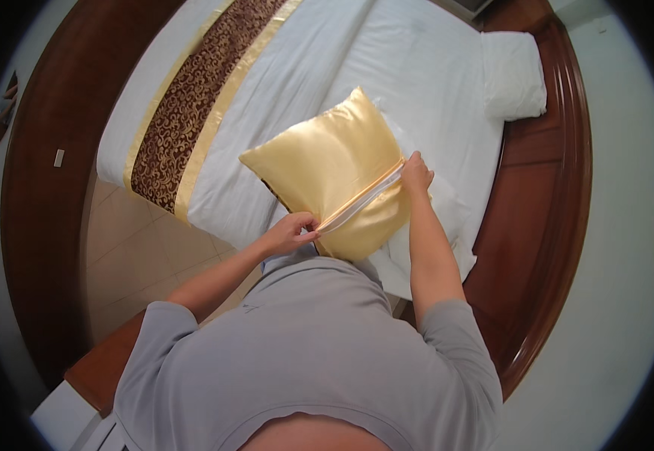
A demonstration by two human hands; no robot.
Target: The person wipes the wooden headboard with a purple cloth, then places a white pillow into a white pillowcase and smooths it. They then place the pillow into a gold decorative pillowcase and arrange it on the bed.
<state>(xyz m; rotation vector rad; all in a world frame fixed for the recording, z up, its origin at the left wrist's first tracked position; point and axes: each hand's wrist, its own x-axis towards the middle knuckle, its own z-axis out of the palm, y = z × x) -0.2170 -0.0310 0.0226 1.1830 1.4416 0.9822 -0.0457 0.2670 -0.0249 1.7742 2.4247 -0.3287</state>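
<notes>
A gold satin cushion (327, 158) is tilted in front of my body at the edge of the bed. A long slit with a zipper (363, 194) runs across its near side, parted enough to show white inside. My left hand (293, 232) pinches the cover at the left end of this slit. At the opposite end, my right hand (416, 173) grips the cover near the cushion's right edge. Dark patterned fabric shows along the cushion's left edge. Its far face is hidden.
Beneath the cushion lies the white bedding (417, 62), with a brown-and-gold bed runner (191, 107) across the bed's foot. A white pillow (513, 73) rests by the wooden headboard (535, 186). Tiled floor (140, 248) and a wooden furniture top (107, 358) are at left.
</notes>
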